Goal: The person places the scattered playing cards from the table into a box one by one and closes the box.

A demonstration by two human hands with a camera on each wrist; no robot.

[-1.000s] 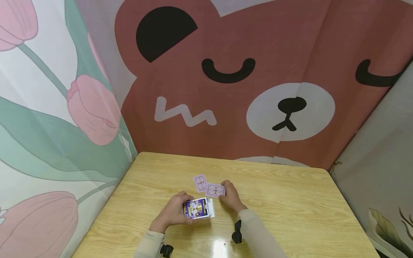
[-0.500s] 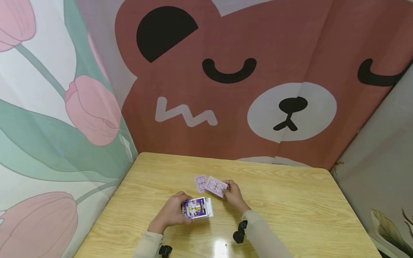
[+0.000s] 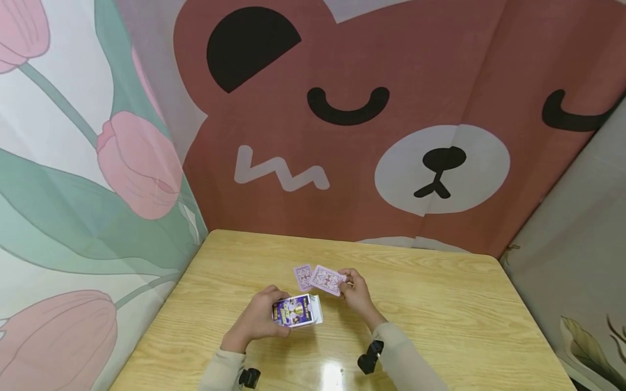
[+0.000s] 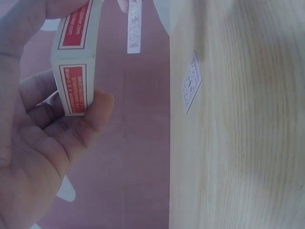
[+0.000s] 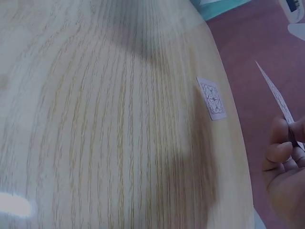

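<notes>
My left hand [image 3: 263,316] grips a purple playing-card box [image 3: 293,312], fingers behind and thumb along its near side. The white flap [image 3: 317,309] at the box's right end stands open. In the left wrist view the box's edge [image 4: 74,90] shows red and white print. My right hand [image 3: 357,294] pinches a playing card [image 3: 326,279] by its right end, patterned back up, held above the table. A second playing card [image 3: 303,277] lies back up on the table, partly overlapped by the held one in the head view. In the right wrist view the held card [image 5: 276,93] appears nearly edge-on.
The light wooden table [image 3: 440,315] spreads beneath both hands. A brown bear-print curtain [image 3: 274,217] hangs behind its far edge, and a tulip-print curtain [image 3: 137,239] runs along the left. Black wrist cameras sit on both sleeves.
The right hand has lifted its playing card and tilted it, the card's left end swinging up and away. The box in the left hand has shifted slightly left and up.
</notes>
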